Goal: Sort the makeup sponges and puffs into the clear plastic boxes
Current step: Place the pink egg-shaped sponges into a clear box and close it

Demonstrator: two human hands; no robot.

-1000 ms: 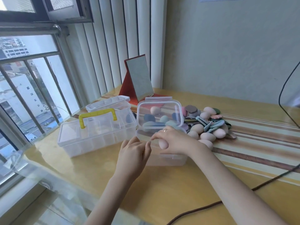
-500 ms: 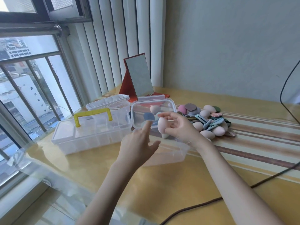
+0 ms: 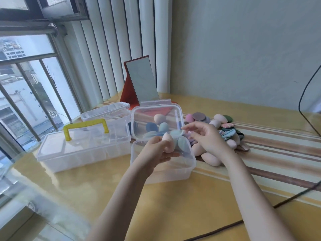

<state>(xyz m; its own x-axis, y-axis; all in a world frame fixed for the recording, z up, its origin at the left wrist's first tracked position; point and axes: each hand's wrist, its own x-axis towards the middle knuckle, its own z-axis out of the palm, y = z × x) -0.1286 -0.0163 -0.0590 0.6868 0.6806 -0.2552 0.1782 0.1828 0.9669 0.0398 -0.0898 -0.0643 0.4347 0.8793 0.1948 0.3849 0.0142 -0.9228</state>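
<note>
A: Where does the pink sponge (image 3: 167,142) sit?

B: The left hand (image 3: 156,153) grips it, fingers curled round its lower half, pointed tip up. It hangs just over the open square box (image 3: 171,171), above that box's near-left part.

A: What lies in that box?

B: At least one teal-green sponge (image 3: 182,146) shows against its far wall; the hand hides the rest. The box's lid (image 3: 157,123) stands raised at its far edge, and through the clear plastic a dark blue sponge (image 3: 150,126), a pale teal one and a peach one are seen, though whether they lie in or behind the box cannot be told.

A: And the right hand (image 3: 205,138)?

B: It holds nothing; its fingers are relaxed and spread, fingertips at the lid's right rim, above the box's right side.

A: The other containers?

B: Left of the square box stands a long clear case (image 3: 83,150) with a yellow handle (image 3: 86,128), lid down, contents not plain. Beyond that, a smaller clear tub (image 3: 106,113), also lidded.

A: The unsorted pieces?

B: A pile of sponges and flat puffs (image 3: 224,131) lies right of the square box on the striped table (image 3: 269,153). A red-backed mirror (image 3: 141,82) stands behind the box.
</note>
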